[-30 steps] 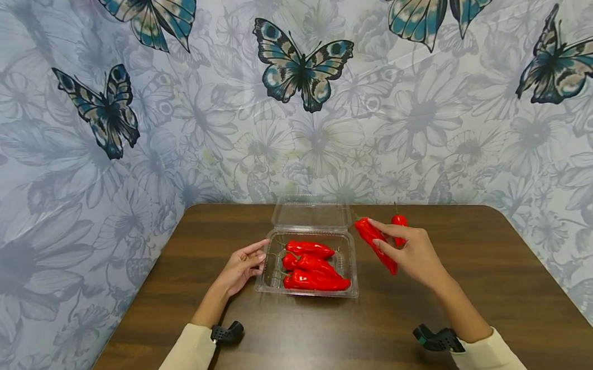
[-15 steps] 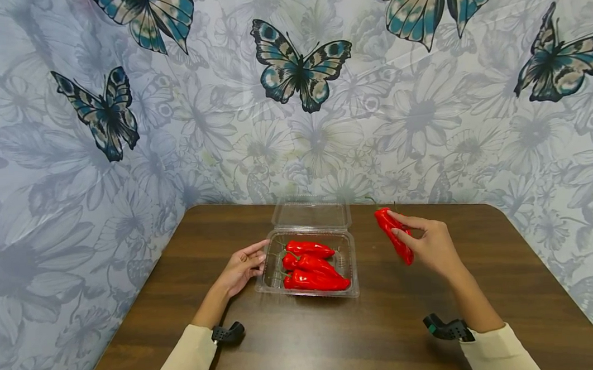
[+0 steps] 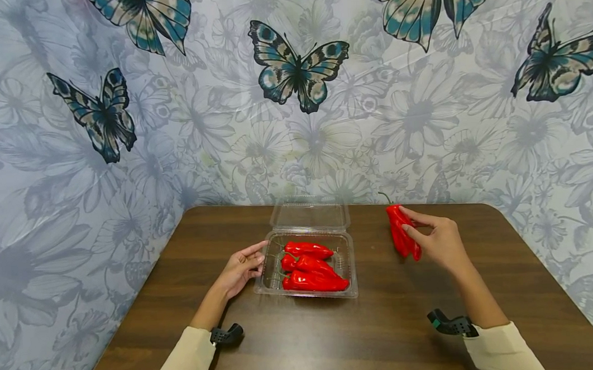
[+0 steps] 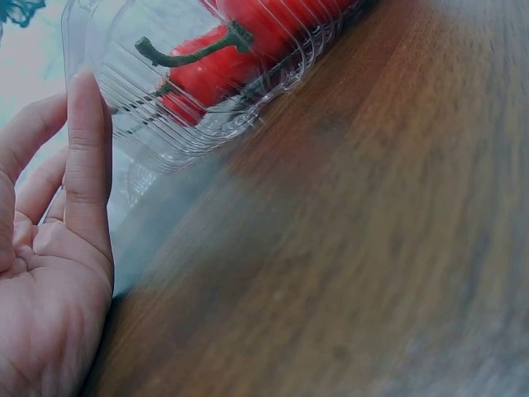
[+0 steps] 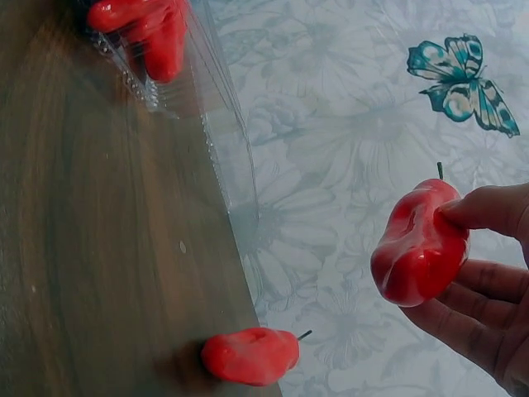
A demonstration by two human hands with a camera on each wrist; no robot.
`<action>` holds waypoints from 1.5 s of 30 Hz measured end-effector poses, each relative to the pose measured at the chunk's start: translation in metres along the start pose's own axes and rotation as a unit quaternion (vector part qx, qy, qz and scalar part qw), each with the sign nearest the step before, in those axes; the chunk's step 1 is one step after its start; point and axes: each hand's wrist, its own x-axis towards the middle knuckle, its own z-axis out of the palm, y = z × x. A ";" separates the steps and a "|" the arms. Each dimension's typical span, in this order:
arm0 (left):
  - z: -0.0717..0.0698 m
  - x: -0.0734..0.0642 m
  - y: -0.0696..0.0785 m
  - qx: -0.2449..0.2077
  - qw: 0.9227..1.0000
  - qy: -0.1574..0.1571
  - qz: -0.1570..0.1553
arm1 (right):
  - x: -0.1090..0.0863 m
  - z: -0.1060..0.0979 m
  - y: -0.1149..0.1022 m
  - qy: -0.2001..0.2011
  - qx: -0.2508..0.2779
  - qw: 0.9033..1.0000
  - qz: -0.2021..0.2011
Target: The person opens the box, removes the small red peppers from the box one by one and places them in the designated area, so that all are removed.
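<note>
My right hand pinches a glossy red pepper between thumb and fingers, right of the container in the head view. In the right wrist view it hangs above the table, and another red pepper lies on the wood below it. The held pepper largely overlaps that one in the head view. A clear plastic clamshell container with its lid raised holds several red peppers, including the front one. At its left wall, my left hand touches the plastic with extended fingertips.
The transparent lid leans back behind the container. Beneath everything is a brown wooden table, its far edge close to a butterfly-print cloth backdrop. Each wrist carries a black strap-on device, such as the left device.
My right hand has moved rightward and slightly back with its pepper, away from the container and over the pepper on the table. The left hand and container have stayed put.
</note>
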 end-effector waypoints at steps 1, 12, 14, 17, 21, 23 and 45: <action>0.000 0.000 0.000 0.000 1.000 0.000 0.000 | 0.000 -0.001 0.001 0.002 -0.003 1.000 0.002; -0.001 0.001 0.000 0.006 1.000 0.005 -0.003 | 0.000 -0.004 0.013 0.019 -0.023 0.999 0.028; -0.001 0.001 0.000 0.005 1.000 0.007 -0.005 | 0.000 -0.004 0.016 0.023 -0.028 0.999 0.033; -0.001 0.000 0.000 0.005 1.000 0.006 -0.006 | 0.000 -0.005 0.019 0.031 -0.035 0.998 0.040; -0.001 0.000 0.000 0.007 1.000 0.007 -0.006 | -0.001 -0.009 0.024 0.037 -0.036 0.997 0.048; -0.001 0.000 0.000 0.008 1.000 0.008 -0.007 | 0.000 -0.010 0.027 0.039 -0.037 0.997 0.052; 0.000 0.000 0.002 0.003 1.000 0.005 -0.006 | -0.006 -0.015 0.062 0.044 -0.044 0.990 0.124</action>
